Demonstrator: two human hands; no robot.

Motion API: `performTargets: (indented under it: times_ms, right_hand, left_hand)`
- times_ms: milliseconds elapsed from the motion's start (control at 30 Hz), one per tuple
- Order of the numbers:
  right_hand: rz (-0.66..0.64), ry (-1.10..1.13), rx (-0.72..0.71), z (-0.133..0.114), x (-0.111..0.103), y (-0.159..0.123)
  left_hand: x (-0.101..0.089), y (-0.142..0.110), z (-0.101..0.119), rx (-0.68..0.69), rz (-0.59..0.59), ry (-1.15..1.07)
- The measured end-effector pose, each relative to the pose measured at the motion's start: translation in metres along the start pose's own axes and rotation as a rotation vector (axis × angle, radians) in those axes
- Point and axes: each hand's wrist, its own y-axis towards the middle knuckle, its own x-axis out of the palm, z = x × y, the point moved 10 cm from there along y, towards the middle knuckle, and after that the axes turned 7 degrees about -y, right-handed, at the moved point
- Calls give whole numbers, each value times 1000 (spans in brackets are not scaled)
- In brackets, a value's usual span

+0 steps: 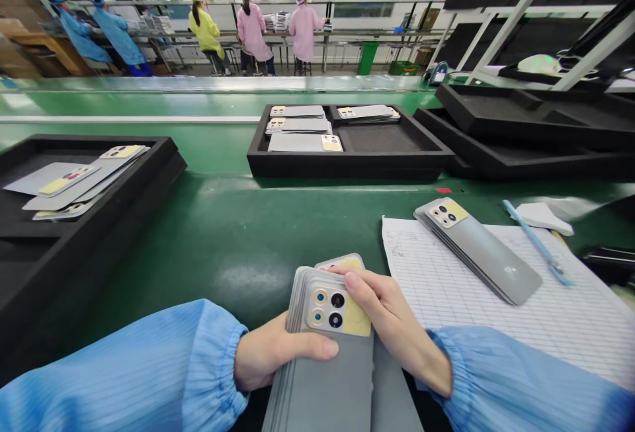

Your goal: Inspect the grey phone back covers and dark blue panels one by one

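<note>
A thick stack of grey phone back covers [337, 379] stands tilted towards me at the lower middle. My left hand [292, 349] is closed around its left side, thumb flat across the front cover below the camera block. My right hand [384, 309] pinches at the upper right corner, its other fingers partly hidden behind the stack. Another phone back cover [394, 392] sticks out behind to the right, within the right hand's grasp. The camera block on the front cover has several round holes and a yellow film.
A smaller stack of covers [483, 247] lies on a lined paper sheet [421, 300] beside a blue pen [536, 240]. Black trays holding covers stand at left [163, 161] and centre [347, 164]. More black trays [536, 154] are piled at right. Several people work far behind.
</note>
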Motion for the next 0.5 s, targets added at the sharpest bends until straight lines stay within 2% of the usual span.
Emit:
performTargets:
  times_ms: [267,500]
  right_hand:
    - [-16,-23,12,-1,2,0]
    - [-143,-110,20,-5,13,0]
  left_hand:
    - [0,0,1,5,7,-17]
    - [-2,2,2,42,-8,-81]
